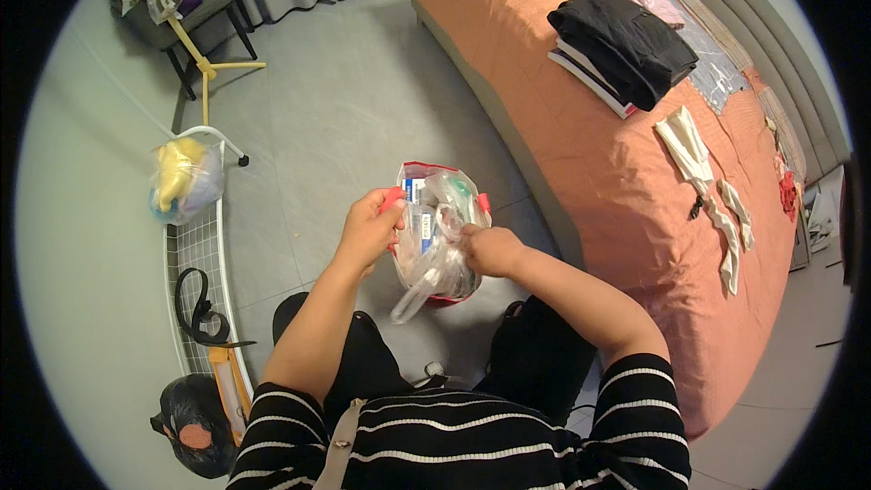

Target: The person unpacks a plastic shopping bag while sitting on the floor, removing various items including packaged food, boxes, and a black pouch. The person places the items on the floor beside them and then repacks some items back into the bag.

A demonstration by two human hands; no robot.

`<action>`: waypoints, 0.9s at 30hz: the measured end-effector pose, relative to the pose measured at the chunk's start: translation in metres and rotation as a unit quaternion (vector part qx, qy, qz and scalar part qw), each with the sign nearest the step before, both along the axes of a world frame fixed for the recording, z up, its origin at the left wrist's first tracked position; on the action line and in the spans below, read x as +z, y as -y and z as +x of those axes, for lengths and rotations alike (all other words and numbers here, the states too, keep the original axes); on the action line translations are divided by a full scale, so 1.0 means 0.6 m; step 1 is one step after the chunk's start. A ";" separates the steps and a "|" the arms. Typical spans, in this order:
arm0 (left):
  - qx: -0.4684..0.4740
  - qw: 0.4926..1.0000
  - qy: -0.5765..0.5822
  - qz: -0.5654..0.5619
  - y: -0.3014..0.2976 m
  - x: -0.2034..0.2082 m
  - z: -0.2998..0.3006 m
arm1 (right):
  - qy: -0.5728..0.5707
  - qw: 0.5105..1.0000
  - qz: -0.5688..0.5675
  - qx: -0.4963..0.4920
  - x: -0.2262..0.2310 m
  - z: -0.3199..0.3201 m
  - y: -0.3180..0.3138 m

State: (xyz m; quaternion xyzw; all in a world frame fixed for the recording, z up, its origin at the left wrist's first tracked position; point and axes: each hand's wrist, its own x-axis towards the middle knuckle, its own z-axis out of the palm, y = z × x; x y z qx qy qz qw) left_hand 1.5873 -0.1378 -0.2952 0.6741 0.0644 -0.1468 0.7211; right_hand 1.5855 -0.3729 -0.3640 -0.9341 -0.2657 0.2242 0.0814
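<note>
In front of my knees is a red-rimmed bag (430, 166) with its mouth open upward. Inside it lie blue-and-white boxes (426, 229) and crumpled clear plastic bags (425, 270), one of which hangs over the near edge. My left hand (367, 229) is closed on a red handle (392, 197) at the bag's left side. At the right side my right hand (490, 249) is closed against the clear plastic, its fingertips partly hidden. Another red handle (484, 203) stands up just beyond that hand.
A bed with an orange cover (617, 218) runs along the right, bearing a black folded garment (626, 45) over books and white cloth strips (687, 147). On the left are a white wire rack (196, 249), a black belt (204, 308), a black plastic bag (195, 422) and a yellow stand (207, 68).
</note>
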 end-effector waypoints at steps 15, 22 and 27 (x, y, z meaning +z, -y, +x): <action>-0.054 0.963 0.129 0.229 0.032 -0.025 -0.033 | -0.276 0.405 0.799 -0.348 0.083 -0.043 0.078; 0.052 0.798 0.249 0.547 0.066 -0.031 -0.048 | -0.290 0.267 0.861 -0.322 0.108 -0.058 0.083; 0.086 0.976 0.174 -0.093 0.127 0.047 -0.109 | -0.294 0.228 0.879 -0.299 0.125 -0.054 0.080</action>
